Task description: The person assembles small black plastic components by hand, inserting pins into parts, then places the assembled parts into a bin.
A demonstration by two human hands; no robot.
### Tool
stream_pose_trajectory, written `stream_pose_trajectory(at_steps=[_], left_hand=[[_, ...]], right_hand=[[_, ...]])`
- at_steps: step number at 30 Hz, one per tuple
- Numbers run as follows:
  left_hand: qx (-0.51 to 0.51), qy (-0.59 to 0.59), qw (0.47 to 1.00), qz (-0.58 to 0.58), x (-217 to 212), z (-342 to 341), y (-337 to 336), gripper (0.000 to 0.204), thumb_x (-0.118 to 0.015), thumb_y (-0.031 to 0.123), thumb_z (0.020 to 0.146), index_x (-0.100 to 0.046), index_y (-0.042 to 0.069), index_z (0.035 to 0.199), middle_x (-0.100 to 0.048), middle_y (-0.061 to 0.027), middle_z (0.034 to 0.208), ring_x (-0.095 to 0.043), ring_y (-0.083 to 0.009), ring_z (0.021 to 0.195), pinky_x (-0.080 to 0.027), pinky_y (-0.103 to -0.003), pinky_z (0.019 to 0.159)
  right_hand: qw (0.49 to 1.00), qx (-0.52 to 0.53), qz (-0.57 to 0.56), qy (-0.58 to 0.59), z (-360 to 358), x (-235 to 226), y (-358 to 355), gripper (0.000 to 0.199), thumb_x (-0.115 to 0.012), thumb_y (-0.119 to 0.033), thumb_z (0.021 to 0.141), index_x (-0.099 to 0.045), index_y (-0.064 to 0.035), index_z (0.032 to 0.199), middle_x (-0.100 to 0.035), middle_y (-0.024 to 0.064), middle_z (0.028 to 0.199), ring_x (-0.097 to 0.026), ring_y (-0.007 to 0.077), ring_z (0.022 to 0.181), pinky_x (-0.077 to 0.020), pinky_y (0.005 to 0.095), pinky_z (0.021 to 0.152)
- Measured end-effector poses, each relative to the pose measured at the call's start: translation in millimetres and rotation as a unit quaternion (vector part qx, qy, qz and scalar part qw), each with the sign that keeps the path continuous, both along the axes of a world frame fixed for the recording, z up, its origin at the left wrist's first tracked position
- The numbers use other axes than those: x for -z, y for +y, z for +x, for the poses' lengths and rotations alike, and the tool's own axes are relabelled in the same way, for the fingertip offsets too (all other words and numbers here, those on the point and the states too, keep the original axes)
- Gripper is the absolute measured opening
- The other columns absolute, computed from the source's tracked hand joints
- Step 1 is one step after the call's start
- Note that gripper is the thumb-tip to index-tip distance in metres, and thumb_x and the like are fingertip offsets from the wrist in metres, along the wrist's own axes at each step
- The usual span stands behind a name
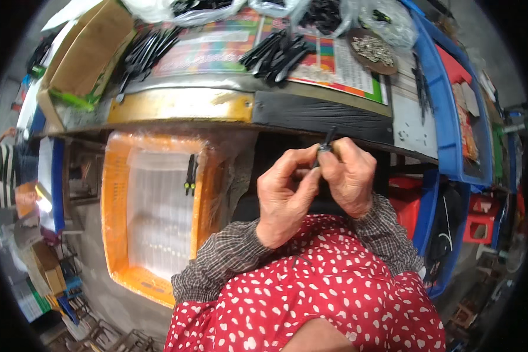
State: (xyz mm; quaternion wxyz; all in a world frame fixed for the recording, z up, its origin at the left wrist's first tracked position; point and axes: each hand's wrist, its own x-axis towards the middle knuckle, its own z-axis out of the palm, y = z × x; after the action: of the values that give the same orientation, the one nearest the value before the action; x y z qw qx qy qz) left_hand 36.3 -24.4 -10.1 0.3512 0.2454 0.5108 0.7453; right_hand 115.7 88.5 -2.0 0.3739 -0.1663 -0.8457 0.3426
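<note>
Two bare hands meet at the centre of the view, above a lap covered by a red apron (328,293) with white spots. The left hand (284,196) and the right hand (349,176) press together, fingers closed around a thin black part (325,142) that sticks up toward 12 o'clock from between the fingertips. Most of the part is hidden inside the grip, so its full shape cannot be made out. Checked sleeves cover both wrists.

At 9 o'clock from the hands, lower down, sits an orange crate (114,199) lined with clear plastic. A couple of black pieces (190,175) hang at its inner right wall; the plastic blurs what else lies inside.

Beyond the hands, toward 12 o'clock, runs the edge of a workbench (311,111). On it lie a pile of black rods (278,54) over a bright printed sheet, and a second pile of black rods (146,53) toward 11 o'clock beside an open cardboard box (79,64). At 1 o'clock, a round dish of small silvery pieces (372,51) is too small to identify. A blue tray (446,123) curves along the bench's right end, partly cut off by the picture's rim. Clear bags at the top edge are also cut off.
</note>
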Motion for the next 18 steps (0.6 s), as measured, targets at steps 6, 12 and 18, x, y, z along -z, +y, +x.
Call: stream_pose_trajectory(at_steps=[6, 12, 18], left_hand=[[-0.041, 0.144, 0.989, 0.005, 14.9, 2.3, 3.7, 0.031, -0.059, -0.007, 0.087, -0.057, -0.003, 0.117, -0.059, -0.0008, 0.095, -0.052, -0.0023, 0.070, -0.044, -0.016, 0.058], [-0.049, 0.102, 0.994, 0.005, 8.6, -6.0, -2.0, 0.029, -0.060, -0.004, 0.087, -0.058, -0.001, 0.116, -0.061, -0.0016, 0.096, -0.055, -0.0027, 0.074, -0.046, -0.016, 0.062], [-0.083, 0.010, 0.991, 0.103, 9.5, -26.8, -10.2, 0.028, -0.058, -0.001, 0.090, -0.054, -0.003, 0.117, -0.064, -0.0070, 0.100, -0.061, -0.0109, 0.093, -0.051, -0.024, 0.081]], right_hand=[[0.998, 0.031, -0.038, -0.040, 2.0, 2.6, -3.7, 0.021, -0.063, -0.016, 0.088, -0.054, 0.0005, 0.078, -0.050, 0.0089, 0.061, -0.051, 0.0174, 0.051, -0.0417, 0.0302, 0.049], [0.993, -0.021, -0.103, -0.060, 0.5, -0.3, -8.8, 0.031, -0.063, -0.027, 0.091, -0.054, 0.0011, 0.083, -0.053, 0.0072, 0.068, -0.050, 0.0120, 0.057, -0.0415, 0.0266, 0.054], [0.970, -0.124, -0.191, -0.082, -6.7, 6.5, -20.2, 0.035, -0.069, -0.027, 0.086, -0.057, 0.0031, 0.099, -0.060, 0.0042, 0.084, -0.060, 0.0089, 0.073, -0.0481, 0.0219, 0.064]])
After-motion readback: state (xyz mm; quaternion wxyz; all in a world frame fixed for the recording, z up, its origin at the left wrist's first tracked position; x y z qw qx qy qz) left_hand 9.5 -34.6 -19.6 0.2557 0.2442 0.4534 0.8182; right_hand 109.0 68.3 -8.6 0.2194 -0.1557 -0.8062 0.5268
